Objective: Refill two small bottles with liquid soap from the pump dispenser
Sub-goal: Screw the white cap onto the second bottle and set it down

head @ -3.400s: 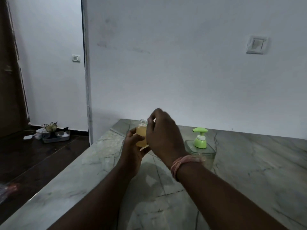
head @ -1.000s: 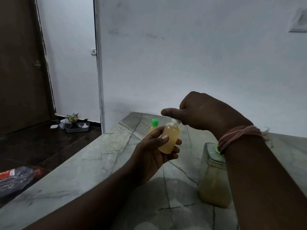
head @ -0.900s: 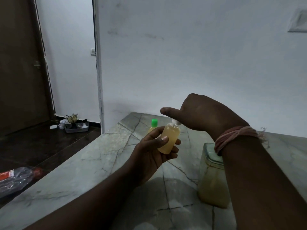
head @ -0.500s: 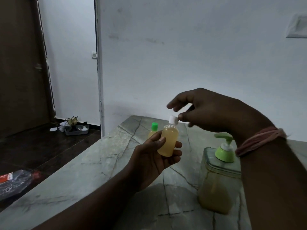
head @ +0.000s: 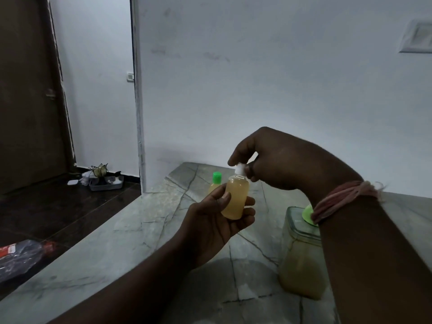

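Left hand (head: 217, 220) is wrapped around a small clear bottle (head: 235, 198) full of yellowish soap, held up over the marble counter (head: 131, 239) and leaning a bit to the right. Right hand (head: 280, 164) comes in from above, and its grip is pinched on the bottle's white cap (head: 239, 170), thumb and fingertips clamped round it right at the neck. Can't tell whether the cap is fully seated. Second small bottle with a green cap (head: 216, 181) stands on the counter further back, just behind the held one. The pump dispenser (head: 300, 256), a clear jar part full of the same soap, sits on the right, with its green pump top (head: 308, 212) mostly hidden behind the right wrist. Pinkish thread band (head: 341, 197) on that wrist.
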A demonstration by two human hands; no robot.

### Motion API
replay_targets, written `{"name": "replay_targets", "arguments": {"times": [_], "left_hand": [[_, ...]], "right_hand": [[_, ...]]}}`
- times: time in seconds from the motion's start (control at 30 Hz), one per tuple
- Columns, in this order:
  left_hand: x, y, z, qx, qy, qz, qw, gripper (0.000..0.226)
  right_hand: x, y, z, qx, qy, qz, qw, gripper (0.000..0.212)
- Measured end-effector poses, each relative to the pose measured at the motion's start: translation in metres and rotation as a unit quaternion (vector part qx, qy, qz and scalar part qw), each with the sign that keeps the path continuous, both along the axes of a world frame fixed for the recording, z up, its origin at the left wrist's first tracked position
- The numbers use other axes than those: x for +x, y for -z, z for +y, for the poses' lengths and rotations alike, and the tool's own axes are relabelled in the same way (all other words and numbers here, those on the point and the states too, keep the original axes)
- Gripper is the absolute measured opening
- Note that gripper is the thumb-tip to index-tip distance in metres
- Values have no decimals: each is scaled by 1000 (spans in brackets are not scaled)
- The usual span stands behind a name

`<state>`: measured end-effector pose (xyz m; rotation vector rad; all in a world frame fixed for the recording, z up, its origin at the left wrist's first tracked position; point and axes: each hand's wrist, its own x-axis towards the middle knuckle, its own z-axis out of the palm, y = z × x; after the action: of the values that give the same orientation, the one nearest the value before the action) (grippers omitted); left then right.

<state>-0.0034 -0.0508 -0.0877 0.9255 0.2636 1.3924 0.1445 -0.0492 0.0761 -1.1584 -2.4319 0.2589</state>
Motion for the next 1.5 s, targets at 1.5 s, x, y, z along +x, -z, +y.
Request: {"name": "replay_targets", "arguments": {"times": [1.5], "left_hand": [[-23,1,17,-118,-445,140,877,48]], "right_hand": [[-65,113,50,-35,296,235,925,33]]}}
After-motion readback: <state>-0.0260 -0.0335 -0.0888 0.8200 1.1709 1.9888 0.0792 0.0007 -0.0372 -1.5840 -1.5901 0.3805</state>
